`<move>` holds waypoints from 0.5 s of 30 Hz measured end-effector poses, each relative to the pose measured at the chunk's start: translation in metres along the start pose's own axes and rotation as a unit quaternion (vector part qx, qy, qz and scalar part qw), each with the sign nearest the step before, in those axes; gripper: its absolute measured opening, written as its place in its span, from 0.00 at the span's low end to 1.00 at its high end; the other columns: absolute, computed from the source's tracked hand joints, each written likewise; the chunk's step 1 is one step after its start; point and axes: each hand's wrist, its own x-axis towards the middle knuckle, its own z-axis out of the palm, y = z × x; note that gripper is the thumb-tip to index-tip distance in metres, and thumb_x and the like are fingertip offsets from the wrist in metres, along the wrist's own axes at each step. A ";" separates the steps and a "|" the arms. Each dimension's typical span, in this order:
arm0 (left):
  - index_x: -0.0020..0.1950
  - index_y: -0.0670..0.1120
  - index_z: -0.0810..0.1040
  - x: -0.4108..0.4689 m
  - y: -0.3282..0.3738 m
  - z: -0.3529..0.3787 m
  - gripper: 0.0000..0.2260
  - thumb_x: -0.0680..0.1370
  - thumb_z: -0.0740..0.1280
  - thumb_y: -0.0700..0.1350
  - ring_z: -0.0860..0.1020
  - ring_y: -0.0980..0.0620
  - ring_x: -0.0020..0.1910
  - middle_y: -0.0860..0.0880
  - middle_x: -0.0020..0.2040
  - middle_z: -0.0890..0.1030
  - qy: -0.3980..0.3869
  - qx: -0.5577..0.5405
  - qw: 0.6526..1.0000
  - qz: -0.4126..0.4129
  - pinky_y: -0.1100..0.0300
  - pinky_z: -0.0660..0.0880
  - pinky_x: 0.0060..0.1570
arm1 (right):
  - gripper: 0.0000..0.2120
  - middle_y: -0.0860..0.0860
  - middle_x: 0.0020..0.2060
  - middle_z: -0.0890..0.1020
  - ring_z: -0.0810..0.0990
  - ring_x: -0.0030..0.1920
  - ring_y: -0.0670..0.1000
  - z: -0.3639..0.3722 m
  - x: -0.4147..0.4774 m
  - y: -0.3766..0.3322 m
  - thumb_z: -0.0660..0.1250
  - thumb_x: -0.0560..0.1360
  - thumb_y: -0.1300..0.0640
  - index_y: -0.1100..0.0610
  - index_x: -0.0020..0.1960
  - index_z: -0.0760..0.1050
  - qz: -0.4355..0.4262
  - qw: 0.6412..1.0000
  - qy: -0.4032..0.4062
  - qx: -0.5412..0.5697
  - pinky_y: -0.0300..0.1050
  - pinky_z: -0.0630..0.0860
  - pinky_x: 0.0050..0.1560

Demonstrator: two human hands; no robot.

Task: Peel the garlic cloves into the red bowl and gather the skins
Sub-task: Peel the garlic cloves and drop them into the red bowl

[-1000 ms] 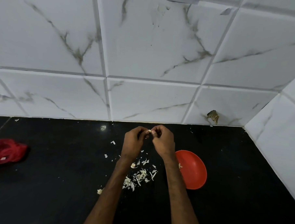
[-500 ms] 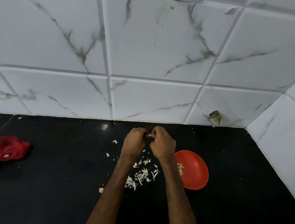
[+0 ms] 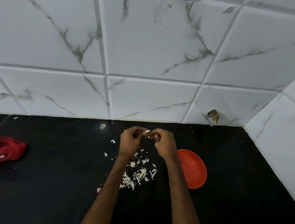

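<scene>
My left hand and my right hand are raised together over the black counter, fingertips meeting. Between them they pinch a small pale garlic clove, mostly hidden by the fingers. Under the hands lies a loose scatter of white garlic skins. The red bowl stands on the counter just right of my right forearm, which covers its left rim; a speck of garlic shows at that edge.
A crumpled red cloth lies at the counter's far left. White marble-pattern tiles form the back wall and a side wall at the right. A brownish scrap sticks to the tile near the corner.
Both hands have stayed together over the skins, working the clove; more pale clove shows between the fingertips now. My right forearm covers more of the bowl's left side.
</scene>
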 end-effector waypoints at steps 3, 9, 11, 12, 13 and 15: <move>0.50 0.41 0.84 0.001 -0.001 0.000 0.03 0.77 0.72 0.38 0.84 0.57 0.40 0.49 0.42 0.86 0.003 -0.055 0.998 -0.023 0.64 0.78 0.41 | 0.09 0.46 0.42 0.85 0.83 0.43 0.42 0.001 0.001 -0.004 0.68 0.78 0.66 0.56 0.53 0.83 -0.015 0.998 0.005 0.059 0.44 0.81 0.48; 0.49 0.43 0.84 0.003 -0.003 -0.002 0.03 0.78 0.71 0.39 0.84 0.53 0.44 0.49 0.41 0.86 -0.016 -0.039 0.999 -0.014 0.58 0.80 0.49 | 0.05 0.46 0.36 0.85 0.83 0.37 0.43 0.006 0.001 -0.012 0.72 0.76 0.62 0.54 0.44 0.82 0.006 0.985 0.064 0.158 0.44 0.79 0.40; 0.48 0.45 0.83 0.000 -0.001 -0.001 0.04 0.80 0.69 0.41 0.83 0.56 0.42 0.52 0.39 0.85 -0.014 0.026 1.000 0.011 0.59 0.79 0.46 | 0.06 0.46 0.33 0.84 0.80 0.33 0.40 0.009 0.001 -0.013 0.71 0.77 0.61 0.53 0.42 0.81 0.032 0.985 0.075 0.153 0.41 0.77 0.38; 0.48 0.46 0.82 -0.002 0.001 0.000 0.05 0.81 0.67 0.43 0.82 0.56 0.40 0.53 0.39 0.84 -0.016 0.079 0.996 0.029 0.58 0.79 0.43 | 0.07 0.46 0.32 0.84 0.79 0.31 0.40 0.011 0.000 -0.014 0.71 0.77 0.61 0.53 0.41 0.80 0.045 0.984 0.082 0.153 0.41 0.76 0.37; 0.48 0.47 0.80 -0.004 0.003 0.002 0.06 0.82 0.65 0.45 0.80 0.55 0.39 0.54 0.40 0.82 -0.020 0.139 0.989 0.044 0.55 0.77 0.41 | 0.08 0.46 0.32 0.83 0.79 0.31 0.40 0.013 0.000 -0.015 0.70 0.78 0.60 0.52 0.40 0.79 0.058 0.983 0.089 0.152 0.42 0.76 0.38; 0.48 0.49 0.74 -0.008 0.007 0.006 0.07 0.84 0.60 0.48 0.77 0.53 0.38 0.54 0.40 0.79 -0.015 0.229 0.972 0.053 0.53 0.73 0.39 | 0.09 0.45 0.34 0.82 0.80 0.34 0.41 0.016 0.001 -0.018 0.70 0.78 0.59 0.51 0.40 0.78 0.072 0.980 0.099 0.154 0.45 0.78 0.39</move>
